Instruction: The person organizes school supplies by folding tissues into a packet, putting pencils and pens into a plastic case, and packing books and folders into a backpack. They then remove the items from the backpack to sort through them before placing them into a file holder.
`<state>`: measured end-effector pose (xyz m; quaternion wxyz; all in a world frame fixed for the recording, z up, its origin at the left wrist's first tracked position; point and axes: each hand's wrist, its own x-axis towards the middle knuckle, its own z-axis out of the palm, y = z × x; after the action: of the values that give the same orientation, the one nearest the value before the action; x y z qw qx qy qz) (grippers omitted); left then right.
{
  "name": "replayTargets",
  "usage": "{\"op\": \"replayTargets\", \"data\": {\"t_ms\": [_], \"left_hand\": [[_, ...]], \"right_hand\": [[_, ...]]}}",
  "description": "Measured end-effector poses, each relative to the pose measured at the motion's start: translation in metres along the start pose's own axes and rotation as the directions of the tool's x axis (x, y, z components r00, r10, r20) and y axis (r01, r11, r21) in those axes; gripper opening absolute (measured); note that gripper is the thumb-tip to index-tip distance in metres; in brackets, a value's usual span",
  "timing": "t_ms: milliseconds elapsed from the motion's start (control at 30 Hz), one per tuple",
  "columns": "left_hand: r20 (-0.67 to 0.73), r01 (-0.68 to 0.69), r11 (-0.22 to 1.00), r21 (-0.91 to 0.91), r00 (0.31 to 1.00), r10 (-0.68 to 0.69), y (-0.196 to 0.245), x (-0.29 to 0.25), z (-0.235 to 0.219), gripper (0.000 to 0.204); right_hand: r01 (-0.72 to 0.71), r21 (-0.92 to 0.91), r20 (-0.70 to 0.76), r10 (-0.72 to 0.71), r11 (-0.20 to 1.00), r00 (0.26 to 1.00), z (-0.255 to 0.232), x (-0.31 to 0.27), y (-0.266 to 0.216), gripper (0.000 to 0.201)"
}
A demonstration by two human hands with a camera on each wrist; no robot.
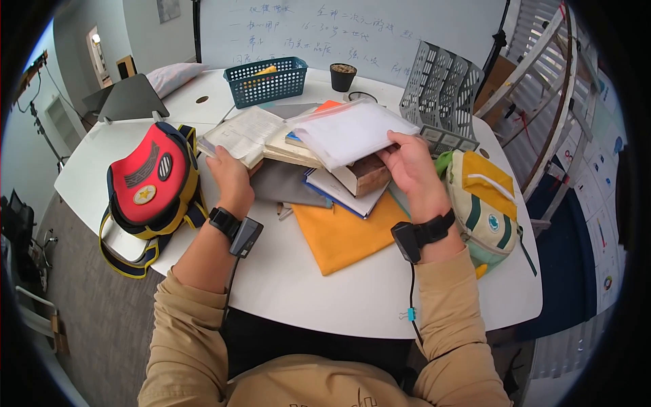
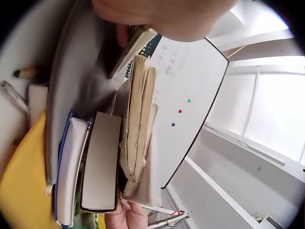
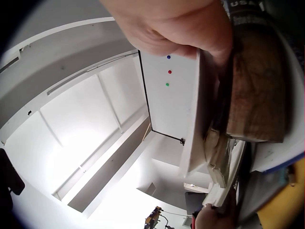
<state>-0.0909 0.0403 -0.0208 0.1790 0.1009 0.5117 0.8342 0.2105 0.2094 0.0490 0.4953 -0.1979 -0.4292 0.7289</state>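
My left hand (image 1: pixel 232 183) grips the near left corner of an open book (image 1: pixel 245 132) with yellowed pages. On the other side, my right hand (image 1: pixel 412 166) pinches the right edge of a translucent folder of white paper (image 1: pixel 356 132), thumb on top. The folder lies tilted over worn paperbacks (image 2: pixel 138 119). Below it sits a thick brown book (image 1: pixel 369 175), its page block facing my left wrist view. A blue-edged book (image 2: pixel 71 167) lies under that, on top of a grey folder (image 1: pixel 288 182) and a yellow-orange pouch (image 1: pixel 346 234).
A red and navy backpack (image 1: pixel 146 180) stands left, a cream and yellow bag (image 1: pixel 485 203) right. Behind the pile are a teal basket (image 1: pixel 264 81), a dark pot (image 1: pixel 342 78) and a grey file rack (image 1: pixel 441 91). A laptop (image 1: pixel 132 98) stands at the back left of the white table (image 1: pixel 271 292).
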Motion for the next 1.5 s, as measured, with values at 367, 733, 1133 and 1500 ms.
{"op": "replayTargets", "data": {"t_ms": [367,733,1133,1500], "left_hand": [[0.343,0.100,0.995,-0.023,0.935,-0.086,0.019,-0.031,0.014,0.069],[0.323,0.143,0.972,-0.185,0.943,-0.077,0.018,-0.014,0.005,0.076],[0.150,-0.336,0.915,-0.222,0.916,0.373,0.063,-0.008,-0.004,0.077],[-0.026,-0.625,0.765,-0.153,0.777,0.629,0.089,0.004,-0.027,0.069]], "right_hand": [[-0.139,-0.227,0.044,0.153,0.964,0.987,0.009,-0.010,-0.002,0.047],[-0.095,-0.141,-0.155,0.072,0.985,0.985,-0.007,0.007,0.009,0.056],[-0.065,-0.185,-0.188,0.029,0.981,0.982,-0.002,-0.001,0.000,0.058],[-0.053,-0.232,-0.206,0.004,0.971,0.979,-0.003,0.000,0.003,0.053]]}}
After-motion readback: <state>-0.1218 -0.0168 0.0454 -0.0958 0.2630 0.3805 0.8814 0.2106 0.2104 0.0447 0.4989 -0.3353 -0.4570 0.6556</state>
